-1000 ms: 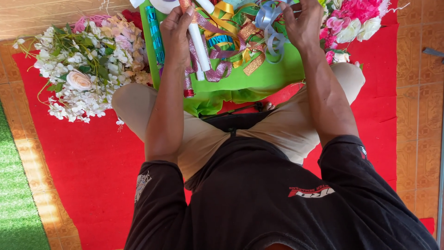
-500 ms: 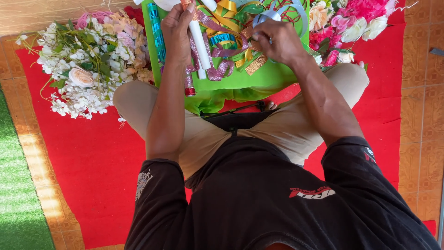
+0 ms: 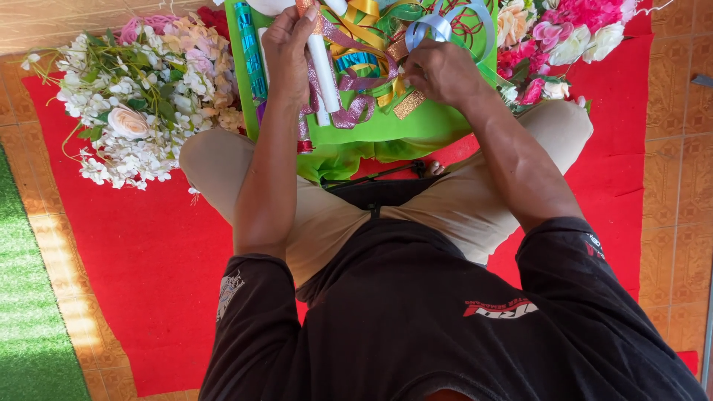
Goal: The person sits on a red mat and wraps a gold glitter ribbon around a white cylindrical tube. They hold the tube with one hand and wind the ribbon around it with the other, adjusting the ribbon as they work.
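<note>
My left hand (image 3: 288, 46) grips a white rolled tube (image 3: 324, 78) that stands over a green sheet (image 3: 386, 128) lying across my lap. My right hand (image 3: 440, 73) is closed on a tangle of coloured ribbons (image 3: 368, 56), gold, purple glitter and pale blue, that lies on the green sheet. A pale blue ribbon loop (image 3: 438, 26) rises just above my right hand. I sit cross-legged in beige trousers.
A bunch of white and peach artificial flowers (image 3: 137, 104) lies at my left on a red mat (image 3: 148, 267). Pink, red and white flowers (image 3: 564, 33) lie at the upper right. Green artificial turf (image 3: 30, 312) borders the left edge, tiled floor the right.
My right hand has come down from the top edge toward me and closed on the ribbons. My left hand keeps holding the white tube in the same spot.
</note>
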